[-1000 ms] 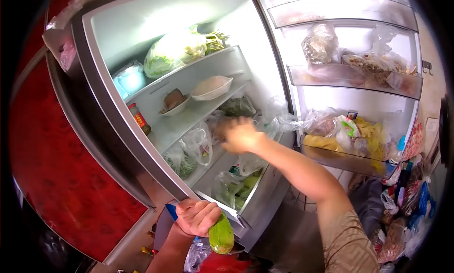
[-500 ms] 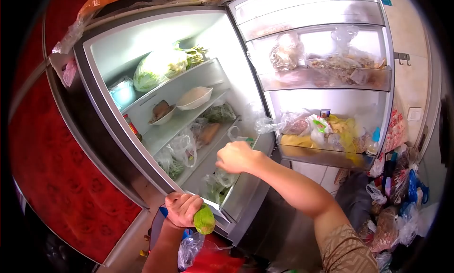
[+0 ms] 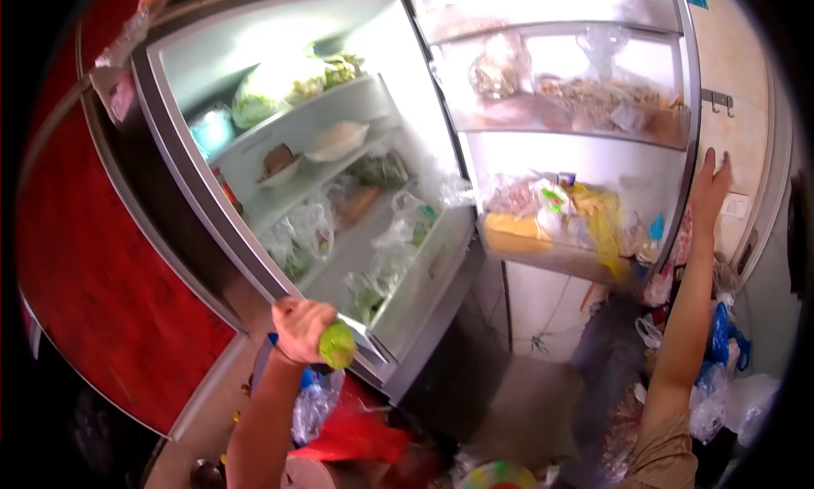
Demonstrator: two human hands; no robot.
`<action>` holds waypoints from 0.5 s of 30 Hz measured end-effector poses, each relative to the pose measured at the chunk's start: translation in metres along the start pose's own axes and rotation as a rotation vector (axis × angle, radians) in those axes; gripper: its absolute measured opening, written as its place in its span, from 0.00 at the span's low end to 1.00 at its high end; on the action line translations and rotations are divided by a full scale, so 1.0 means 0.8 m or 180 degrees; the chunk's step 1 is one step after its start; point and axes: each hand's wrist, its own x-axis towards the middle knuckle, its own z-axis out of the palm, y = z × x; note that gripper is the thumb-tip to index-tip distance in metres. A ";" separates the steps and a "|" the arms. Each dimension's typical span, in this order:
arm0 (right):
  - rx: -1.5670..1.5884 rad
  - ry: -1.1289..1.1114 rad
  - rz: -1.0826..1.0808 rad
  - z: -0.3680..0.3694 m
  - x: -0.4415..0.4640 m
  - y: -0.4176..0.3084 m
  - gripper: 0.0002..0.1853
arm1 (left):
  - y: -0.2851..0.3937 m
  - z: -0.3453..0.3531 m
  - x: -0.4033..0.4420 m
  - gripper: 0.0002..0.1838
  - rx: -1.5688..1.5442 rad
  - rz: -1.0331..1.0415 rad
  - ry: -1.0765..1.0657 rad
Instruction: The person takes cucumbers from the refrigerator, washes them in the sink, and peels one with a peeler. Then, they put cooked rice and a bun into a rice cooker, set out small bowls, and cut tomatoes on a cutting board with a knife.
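Note:
My left hand (image 3: 303, 330) is closed around a light-green vegetable (image 3: 337, 345), whose rounded end sticks out past the fingers. It is in front of the lower left edge of the open fridge (image 3: 284, 273). My right hand (image 3: 710, 188) is raised at the far right with its fingers apart, holding nothing. It lies by the outer edge of the open fridge door (image 3: 689, 82); whether it touches the door I cannot tell. In the fridge, a bottom drawer (image 3: 432, 273) holds bagged greens (image 3: 369, 294). Plastic bags of food (image 3: 314, 226) lie above it.
Cabbage (image 3: 263, 95) and a light-blue container (image 3: 210, 131) fill the top shelf, with dishes (image 3: 337, 141) below. Door racks hold bagged food (image 3: 593, 103) and a yellow bag (image 3: 600, 222). Red cabinets (image 3: 110, 294) flank the left. Plastic bags (image 3: 716, 396) pile up at right.
My right hand has left the fridge drawer and swung right and up to the door's outer edge, its fingers spreading. My left hand still grips the green vegetable. The view has shifted slightly.

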 end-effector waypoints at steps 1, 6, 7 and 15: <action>0.0734 -0.0458 0.1023 0.009 0.000 0.030 0.30 | 0.000 0.003 0.001 0.21 -0.0025 0.0019 0.0047; 0.0386 -0.1358 0.1352 0.005 -0.005 0.040 0.35 | 0.006 0.002 0.008 0.22 0.0116 -0.0061 0.0032; -0.0284 -0.1333 0.1303 0.006 -0.003 0.033 0.35 | 0.005 0.005 0.003 0.22 0.0124 -0.0094 0.0029; 0.1205 -0.1447 0.1369 0.051 0.012 0.092 0.36 | 0.012 -0.006 0.011 0.22 0.0119 -0.0222 -0.0051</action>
